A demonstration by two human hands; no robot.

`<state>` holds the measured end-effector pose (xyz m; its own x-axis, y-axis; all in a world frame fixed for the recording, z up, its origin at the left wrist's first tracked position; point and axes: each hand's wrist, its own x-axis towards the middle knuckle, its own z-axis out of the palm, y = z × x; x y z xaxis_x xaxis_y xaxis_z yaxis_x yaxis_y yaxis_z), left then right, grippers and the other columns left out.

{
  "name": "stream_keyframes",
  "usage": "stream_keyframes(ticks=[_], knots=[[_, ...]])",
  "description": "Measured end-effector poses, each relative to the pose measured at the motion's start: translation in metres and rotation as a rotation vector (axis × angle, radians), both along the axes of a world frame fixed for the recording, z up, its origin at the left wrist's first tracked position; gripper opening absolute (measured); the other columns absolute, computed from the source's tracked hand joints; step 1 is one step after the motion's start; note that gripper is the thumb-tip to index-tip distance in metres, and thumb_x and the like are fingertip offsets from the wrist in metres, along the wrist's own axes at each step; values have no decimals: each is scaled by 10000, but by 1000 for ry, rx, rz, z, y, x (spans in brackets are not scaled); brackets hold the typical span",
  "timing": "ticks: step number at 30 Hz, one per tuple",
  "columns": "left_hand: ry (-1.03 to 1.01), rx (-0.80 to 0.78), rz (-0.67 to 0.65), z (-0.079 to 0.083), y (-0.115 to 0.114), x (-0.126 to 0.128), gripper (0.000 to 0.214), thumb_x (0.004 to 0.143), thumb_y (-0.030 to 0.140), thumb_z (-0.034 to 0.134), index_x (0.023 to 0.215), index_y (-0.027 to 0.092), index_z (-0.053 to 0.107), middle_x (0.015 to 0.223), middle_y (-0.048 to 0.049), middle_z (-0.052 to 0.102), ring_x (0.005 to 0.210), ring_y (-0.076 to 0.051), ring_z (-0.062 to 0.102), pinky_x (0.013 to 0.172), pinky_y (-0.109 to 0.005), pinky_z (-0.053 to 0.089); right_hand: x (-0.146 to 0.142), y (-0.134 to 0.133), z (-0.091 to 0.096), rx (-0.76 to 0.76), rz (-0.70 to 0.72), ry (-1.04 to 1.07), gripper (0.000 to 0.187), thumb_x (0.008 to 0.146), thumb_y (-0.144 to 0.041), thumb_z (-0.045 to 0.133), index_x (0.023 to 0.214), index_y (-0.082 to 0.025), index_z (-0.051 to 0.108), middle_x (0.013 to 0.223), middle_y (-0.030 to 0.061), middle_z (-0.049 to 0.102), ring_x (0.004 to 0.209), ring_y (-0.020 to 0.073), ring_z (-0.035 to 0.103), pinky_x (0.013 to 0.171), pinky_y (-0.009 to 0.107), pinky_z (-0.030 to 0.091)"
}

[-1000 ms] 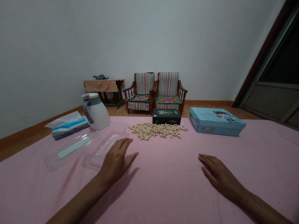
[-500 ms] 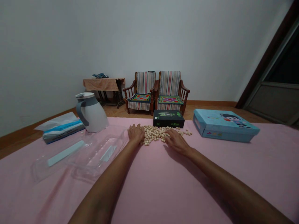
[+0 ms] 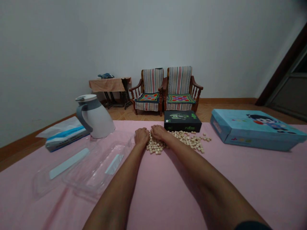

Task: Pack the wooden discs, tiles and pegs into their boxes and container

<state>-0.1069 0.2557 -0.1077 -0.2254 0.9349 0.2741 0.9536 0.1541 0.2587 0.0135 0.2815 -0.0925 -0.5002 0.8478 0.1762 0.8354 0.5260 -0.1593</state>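
Note:
A loose pile of small pale beige pieces (image 3: pixel 155 147), perhaps little wooden blocks or beads, is spread over the pink tablecloth (image 3: pixel 158 191). At the pile's left edge rests my left hand (image 3: pixel 142 136), palm down, its fingers pointing away and a little bent. My right hand (image 3: pixel 158 132) reaches across the pile close beside it, fingers laid over the pieces. The two hands nearly meet. Any pieces under the palms are hidden. Left of my left forearm lies a clear plastic tray (image 3: pixel 96 179), with a clear lid (image 3: pixel 40 185) partly beside it.
Behind the pile stands a black box (image 3: pixel 182 126). A light blue box (image 3: pixel 254 137) lies at the right. On the left are a white and grey jug (image 3: pixel 100 123) and a pack of tissues (image 3: pixel 67 135). Two wooden chairs (image 3: pixel 179 80) stand beyond the table.
My right hand has moved left over the pile to beside my left hand. Pieces at the right are more exposed. The view has shifted slightly, with the boxes appearing larger and farther right.

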Motion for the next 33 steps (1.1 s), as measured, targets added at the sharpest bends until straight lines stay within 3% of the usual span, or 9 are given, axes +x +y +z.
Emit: stream_keyframes(ticks=[8,14,28,30,33], knots=[[44,7,-180,1,-16,11,383,930,364,302,1034,232,646,1086,-73,633,997,-237,535,833,-338,391,14,-23,-4,-30,-35,-38,418,884,-345,329,1124,-118,585,1172,185,547,1094,307,491,851,431,423],[26,13,-271,0,-38,29,349,930,378,326,1004,232,634,1062,-62,627,978,-222,524,840,-342,375,38,-49,3,-41,-37,-62,419,850,-340,376,1114,-105,602,1134,187,566,1057,300,519,852,401,419],[-4,-28,-610,13,-118,63,347,923,371,344,900,211,651,942,-55,653,900,-200,560,799,-309,391,110,-140,26,-119,131,-115,344,810,-350,490,1008,-113,641,998,161,627,941,251,578,803,337,416],[-3,-43,-595,19,-121,63,427,934,413,287,842,210,651,865,-52,663,847,-200,579,777,-312,397,124,-148,31,-164,200,-95,308,791,-333,525,989,-134,650,978,134,639,913,234,586,787,321,421],[-33,-11,-402,31,-104,54,452,926,462,274,893,224,656,901,-47,677,900,-201,591,832,-308,397,147,-145,38,-217,264,38,308,803,-308,533,1051,-164,644,1038,99,648,946,199,588,820,285,418]])
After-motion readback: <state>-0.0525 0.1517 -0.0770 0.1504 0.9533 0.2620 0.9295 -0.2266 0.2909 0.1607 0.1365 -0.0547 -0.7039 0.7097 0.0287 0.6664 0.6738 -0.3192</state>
